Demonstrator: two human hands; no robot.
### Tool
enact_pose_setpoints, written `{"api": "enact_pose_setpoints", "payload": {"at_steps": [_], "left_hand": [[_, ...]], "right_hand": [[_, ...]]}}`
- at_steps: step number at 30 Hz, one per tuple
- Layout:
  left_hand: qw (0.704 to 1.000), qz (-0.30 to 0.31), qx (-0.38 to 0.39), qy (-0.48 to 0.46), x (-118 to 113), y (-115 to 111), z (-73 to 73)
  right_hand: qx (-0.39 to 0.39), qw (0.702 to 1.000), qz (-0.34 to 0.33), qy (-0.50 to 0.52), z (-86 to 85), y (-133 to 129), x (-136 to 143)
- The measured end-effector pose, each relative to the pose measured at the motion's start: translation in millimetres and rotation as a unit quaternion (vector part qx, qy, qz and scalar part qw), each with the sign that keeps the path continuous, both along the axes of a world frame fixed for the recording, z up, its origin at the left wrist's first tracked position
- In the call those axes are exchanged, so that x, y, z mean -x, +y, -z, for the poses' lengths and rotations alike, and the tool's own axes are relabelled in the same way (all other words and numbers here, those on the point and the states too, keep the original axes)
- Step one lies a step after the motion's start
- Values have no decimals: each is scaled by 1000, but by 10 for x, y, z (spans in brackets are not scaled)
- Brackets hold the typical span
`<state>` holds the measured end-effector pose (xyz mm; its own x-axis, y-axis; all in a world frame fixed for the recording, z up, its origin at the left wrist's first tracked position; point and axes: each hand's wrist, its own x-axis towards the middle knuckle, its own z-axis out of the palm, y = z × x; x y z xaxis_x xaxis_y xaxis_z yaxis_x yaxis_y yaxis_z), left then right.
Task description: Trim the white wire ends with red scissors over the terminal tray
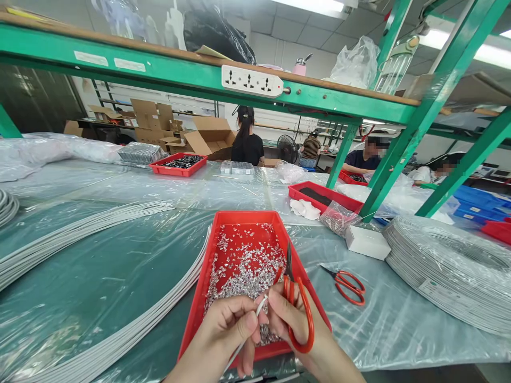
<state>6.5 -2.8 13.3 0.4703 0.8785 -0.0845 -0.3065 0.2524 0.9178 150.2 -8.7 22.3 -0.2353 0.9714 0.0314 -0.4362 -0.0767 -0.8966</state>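
My left hand (227, 329) pinches the end of a thin white wire (261, 307) over the near end of a red tray (199, 298). My right hand (293, 319) holds red-handled scissors (297, 303), blades pointing up and away, and its fingertips also touch the wire end. Both hands meet above the tray. Inside the tray lies a heap of small silvery metal pieces (247, 266).
Long white wires (99, 234) curve over the plastic-covered table at left. A second pair of red scissors (348, 284), a small white box (366, 242) and a big wire coil (451, 266) lie at right. Other red trays (178, 165) and several seated people are beyond. Green shelf posts (399, 143) stand right.
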Motion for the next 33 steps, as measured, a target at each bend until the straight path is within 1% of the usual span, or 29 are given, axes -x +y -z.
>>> {"api": "enact_pose_setpoints", "payload": {"at_steps": [3, 5, 9, 11, 13, 15, 19, 22, 25, 28, 30, 31, 33], "left_hand": [[999, -13, -25, 26, -8, -7, -36], [997, -24, -48, 55, -15, -9, -39], [991, -56, -85, 91, -41, -30, -21], [985, -88, -112, 98, -58, -44, -20], [982, -101, -120, 104, -66, -52, -24], [987, -81, -95, 99, -58, -48, -27], [998, -10, -38, 58, -13, -25, -32], [998, 14, -36, 47, 4, -21, -35], [995, 20, -62, 71, -1, -29, -30], [984, -3, -134, 117, -5, -25, -9], [976, -22, -162, 147, -3, -12, 9], [974, -29, -163, 155, -2, -4, 17], [976, -41, -151, 151, -3, 6, 22]], "right_hand": [[-30, 993, 58, -95, -88, -48, -20], [-52, 985, 81, -141, -98, -54, -31], [-87, 985, 56, -139, -5, -32, -74], [-94, 985, 55, -135, 41, -27, -96], [-96, 985, 54, -134, 54, -28, -113], [-101, 984, 48, -141, 34, -31, -125], [-103, 981, 46, -158, -42, -29, -133], [-87, 988, 38, -120, -71, -27, -112], [-28, 999, 7, -33, -57, -16, -64], [41, 997, -58, 35, -11, 12, -17], [70, 991, -93, 65, 21, 30, -3], [75, 990, -95, 73, 33, 35, -2], [65, 992, -73, 75, 42, 30, -10]]}}
